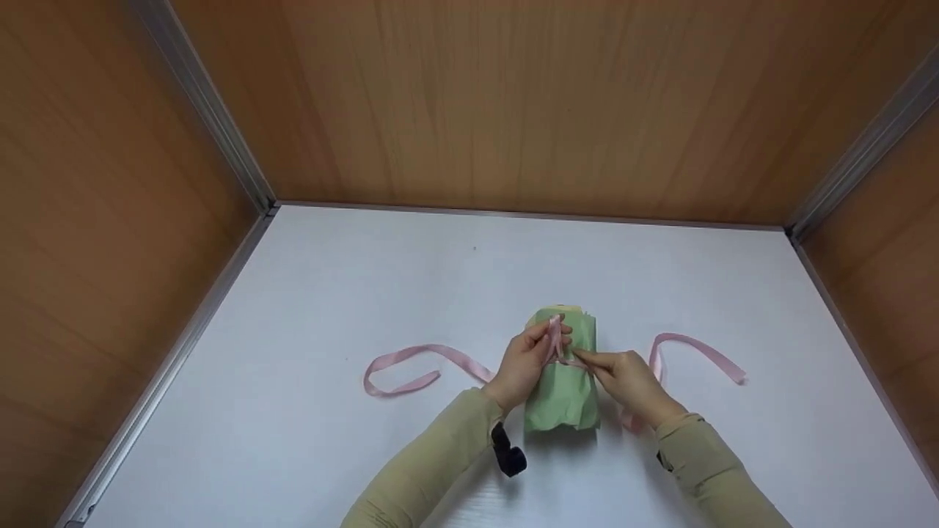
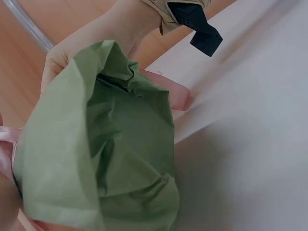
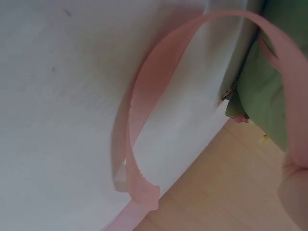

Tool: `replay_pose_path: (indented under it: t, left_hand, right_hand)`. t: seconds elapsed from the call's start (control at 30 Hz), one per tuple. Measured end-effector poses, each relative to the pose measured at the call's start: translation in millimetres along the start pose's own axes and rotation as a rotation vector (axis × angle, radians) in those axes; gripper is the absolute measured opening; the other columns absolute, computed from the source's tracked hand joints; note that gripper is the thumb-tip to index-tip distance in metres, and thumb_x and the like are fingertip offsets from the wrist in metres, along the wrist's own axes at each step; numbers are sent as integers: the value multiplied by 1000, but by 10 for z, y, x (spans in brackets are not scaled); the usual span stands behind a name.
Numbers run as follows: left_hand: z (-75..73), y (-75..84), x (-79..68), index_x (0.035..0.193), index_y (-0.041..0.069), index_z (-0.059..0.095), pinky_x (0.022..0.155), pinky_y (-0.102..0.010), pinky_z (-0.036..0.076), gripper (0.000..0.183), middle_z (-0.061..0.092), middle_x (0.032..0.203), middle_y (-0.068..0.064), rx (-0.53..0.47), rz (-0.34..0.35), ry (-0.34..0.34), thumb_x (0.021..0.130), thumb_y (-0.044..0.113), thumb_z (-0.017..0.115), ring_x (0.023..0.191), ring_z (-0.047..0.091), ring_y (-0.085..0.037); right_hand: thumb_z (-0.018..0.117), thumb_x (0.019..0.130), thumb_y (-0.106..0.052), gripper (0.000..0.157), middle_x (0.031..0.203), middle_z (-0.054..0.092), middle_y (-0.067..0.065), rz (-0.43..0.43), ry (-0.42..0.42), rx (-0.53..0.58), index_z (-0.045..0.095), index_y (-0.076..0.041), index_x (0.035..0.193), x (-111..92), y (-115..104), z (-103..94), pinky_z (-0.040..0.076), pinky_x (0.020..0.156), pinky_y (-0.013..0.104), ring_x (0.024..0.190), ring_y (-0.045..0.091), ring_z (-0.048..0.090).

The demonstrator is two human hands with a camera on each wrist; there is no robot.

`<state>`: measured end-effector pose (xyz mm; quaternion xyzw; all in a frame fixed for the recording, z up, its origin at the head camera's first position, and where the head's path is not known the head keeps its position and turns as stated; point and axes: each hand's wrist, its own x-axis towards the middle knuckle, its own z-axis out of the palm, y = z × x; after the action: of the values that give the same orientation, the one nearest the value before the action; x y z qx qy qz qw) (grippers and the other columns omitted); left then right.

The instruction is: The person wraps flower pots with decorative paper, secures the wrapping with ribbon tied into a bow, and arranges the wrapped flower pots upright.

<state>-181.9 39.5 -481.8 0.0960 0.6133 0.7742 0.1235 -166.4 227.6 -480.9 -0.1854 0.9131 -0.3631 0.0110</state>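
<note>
A bundle in green wrapping paper [image 1: 561, 403] lies lengthwise on the white table, with a pink ribbon [image 1: 571, 362] tied around its middle. My left hand [image 1: 521, 370] rests along the bundle's left side and pinches an upright loop of the ribbon between thumb and fingers. From the right, my right hand [image 1: 632, 380] pinches the ribbon beside the crossing. In the left wrist view the paper's crumpled near end [image 2: 130, 144] gapes. Small pink and yellow bits stick out at the bundle's far end in the right wrist view. The right fingertips are partly hidden.
One long ribbon tail [image 1: 400, 357] curls on the table to the left; another tail [image 1: 704, 347] arches to the right. Wood-grain panels [image 1: 469, 110] enclose the white table [image 1: 308, 293] at the back and both sides. A black wrist device [image 1: 508, 451] hangs from the left sleeve.
</note>
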Motion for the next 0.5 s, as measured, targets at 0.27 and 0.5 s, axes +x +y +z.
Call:
replay_pose_path:
  t: [0.27, 0.5]
  left_hand:
    - [32, 13, -12, 101, 6, 43, 73, -19, 50, 6, 68, 100, -20, -126, 63, 54, 98, 2, 45, 79, 64, -8]
    - [64, 27, -33, 107, -15, 58, 67, -19, 50, 21, 64, 81, 1, -83, 66, 104, 95, 1, 51, 70, 59, -6]
  right_hand:
    - [61, 90, -4, 28, 111, 67, 18, -59, 0, -9, 66, -6, 118, 22, 19, 22, 44, 59, 18, 68, 6, 53]
    - [57, 92, -1, 30, 112, 66, 18, -6, -24, 52, 64, -6, 121, 20, 18, 25, 36, 51, 17, 50, 0, 32]
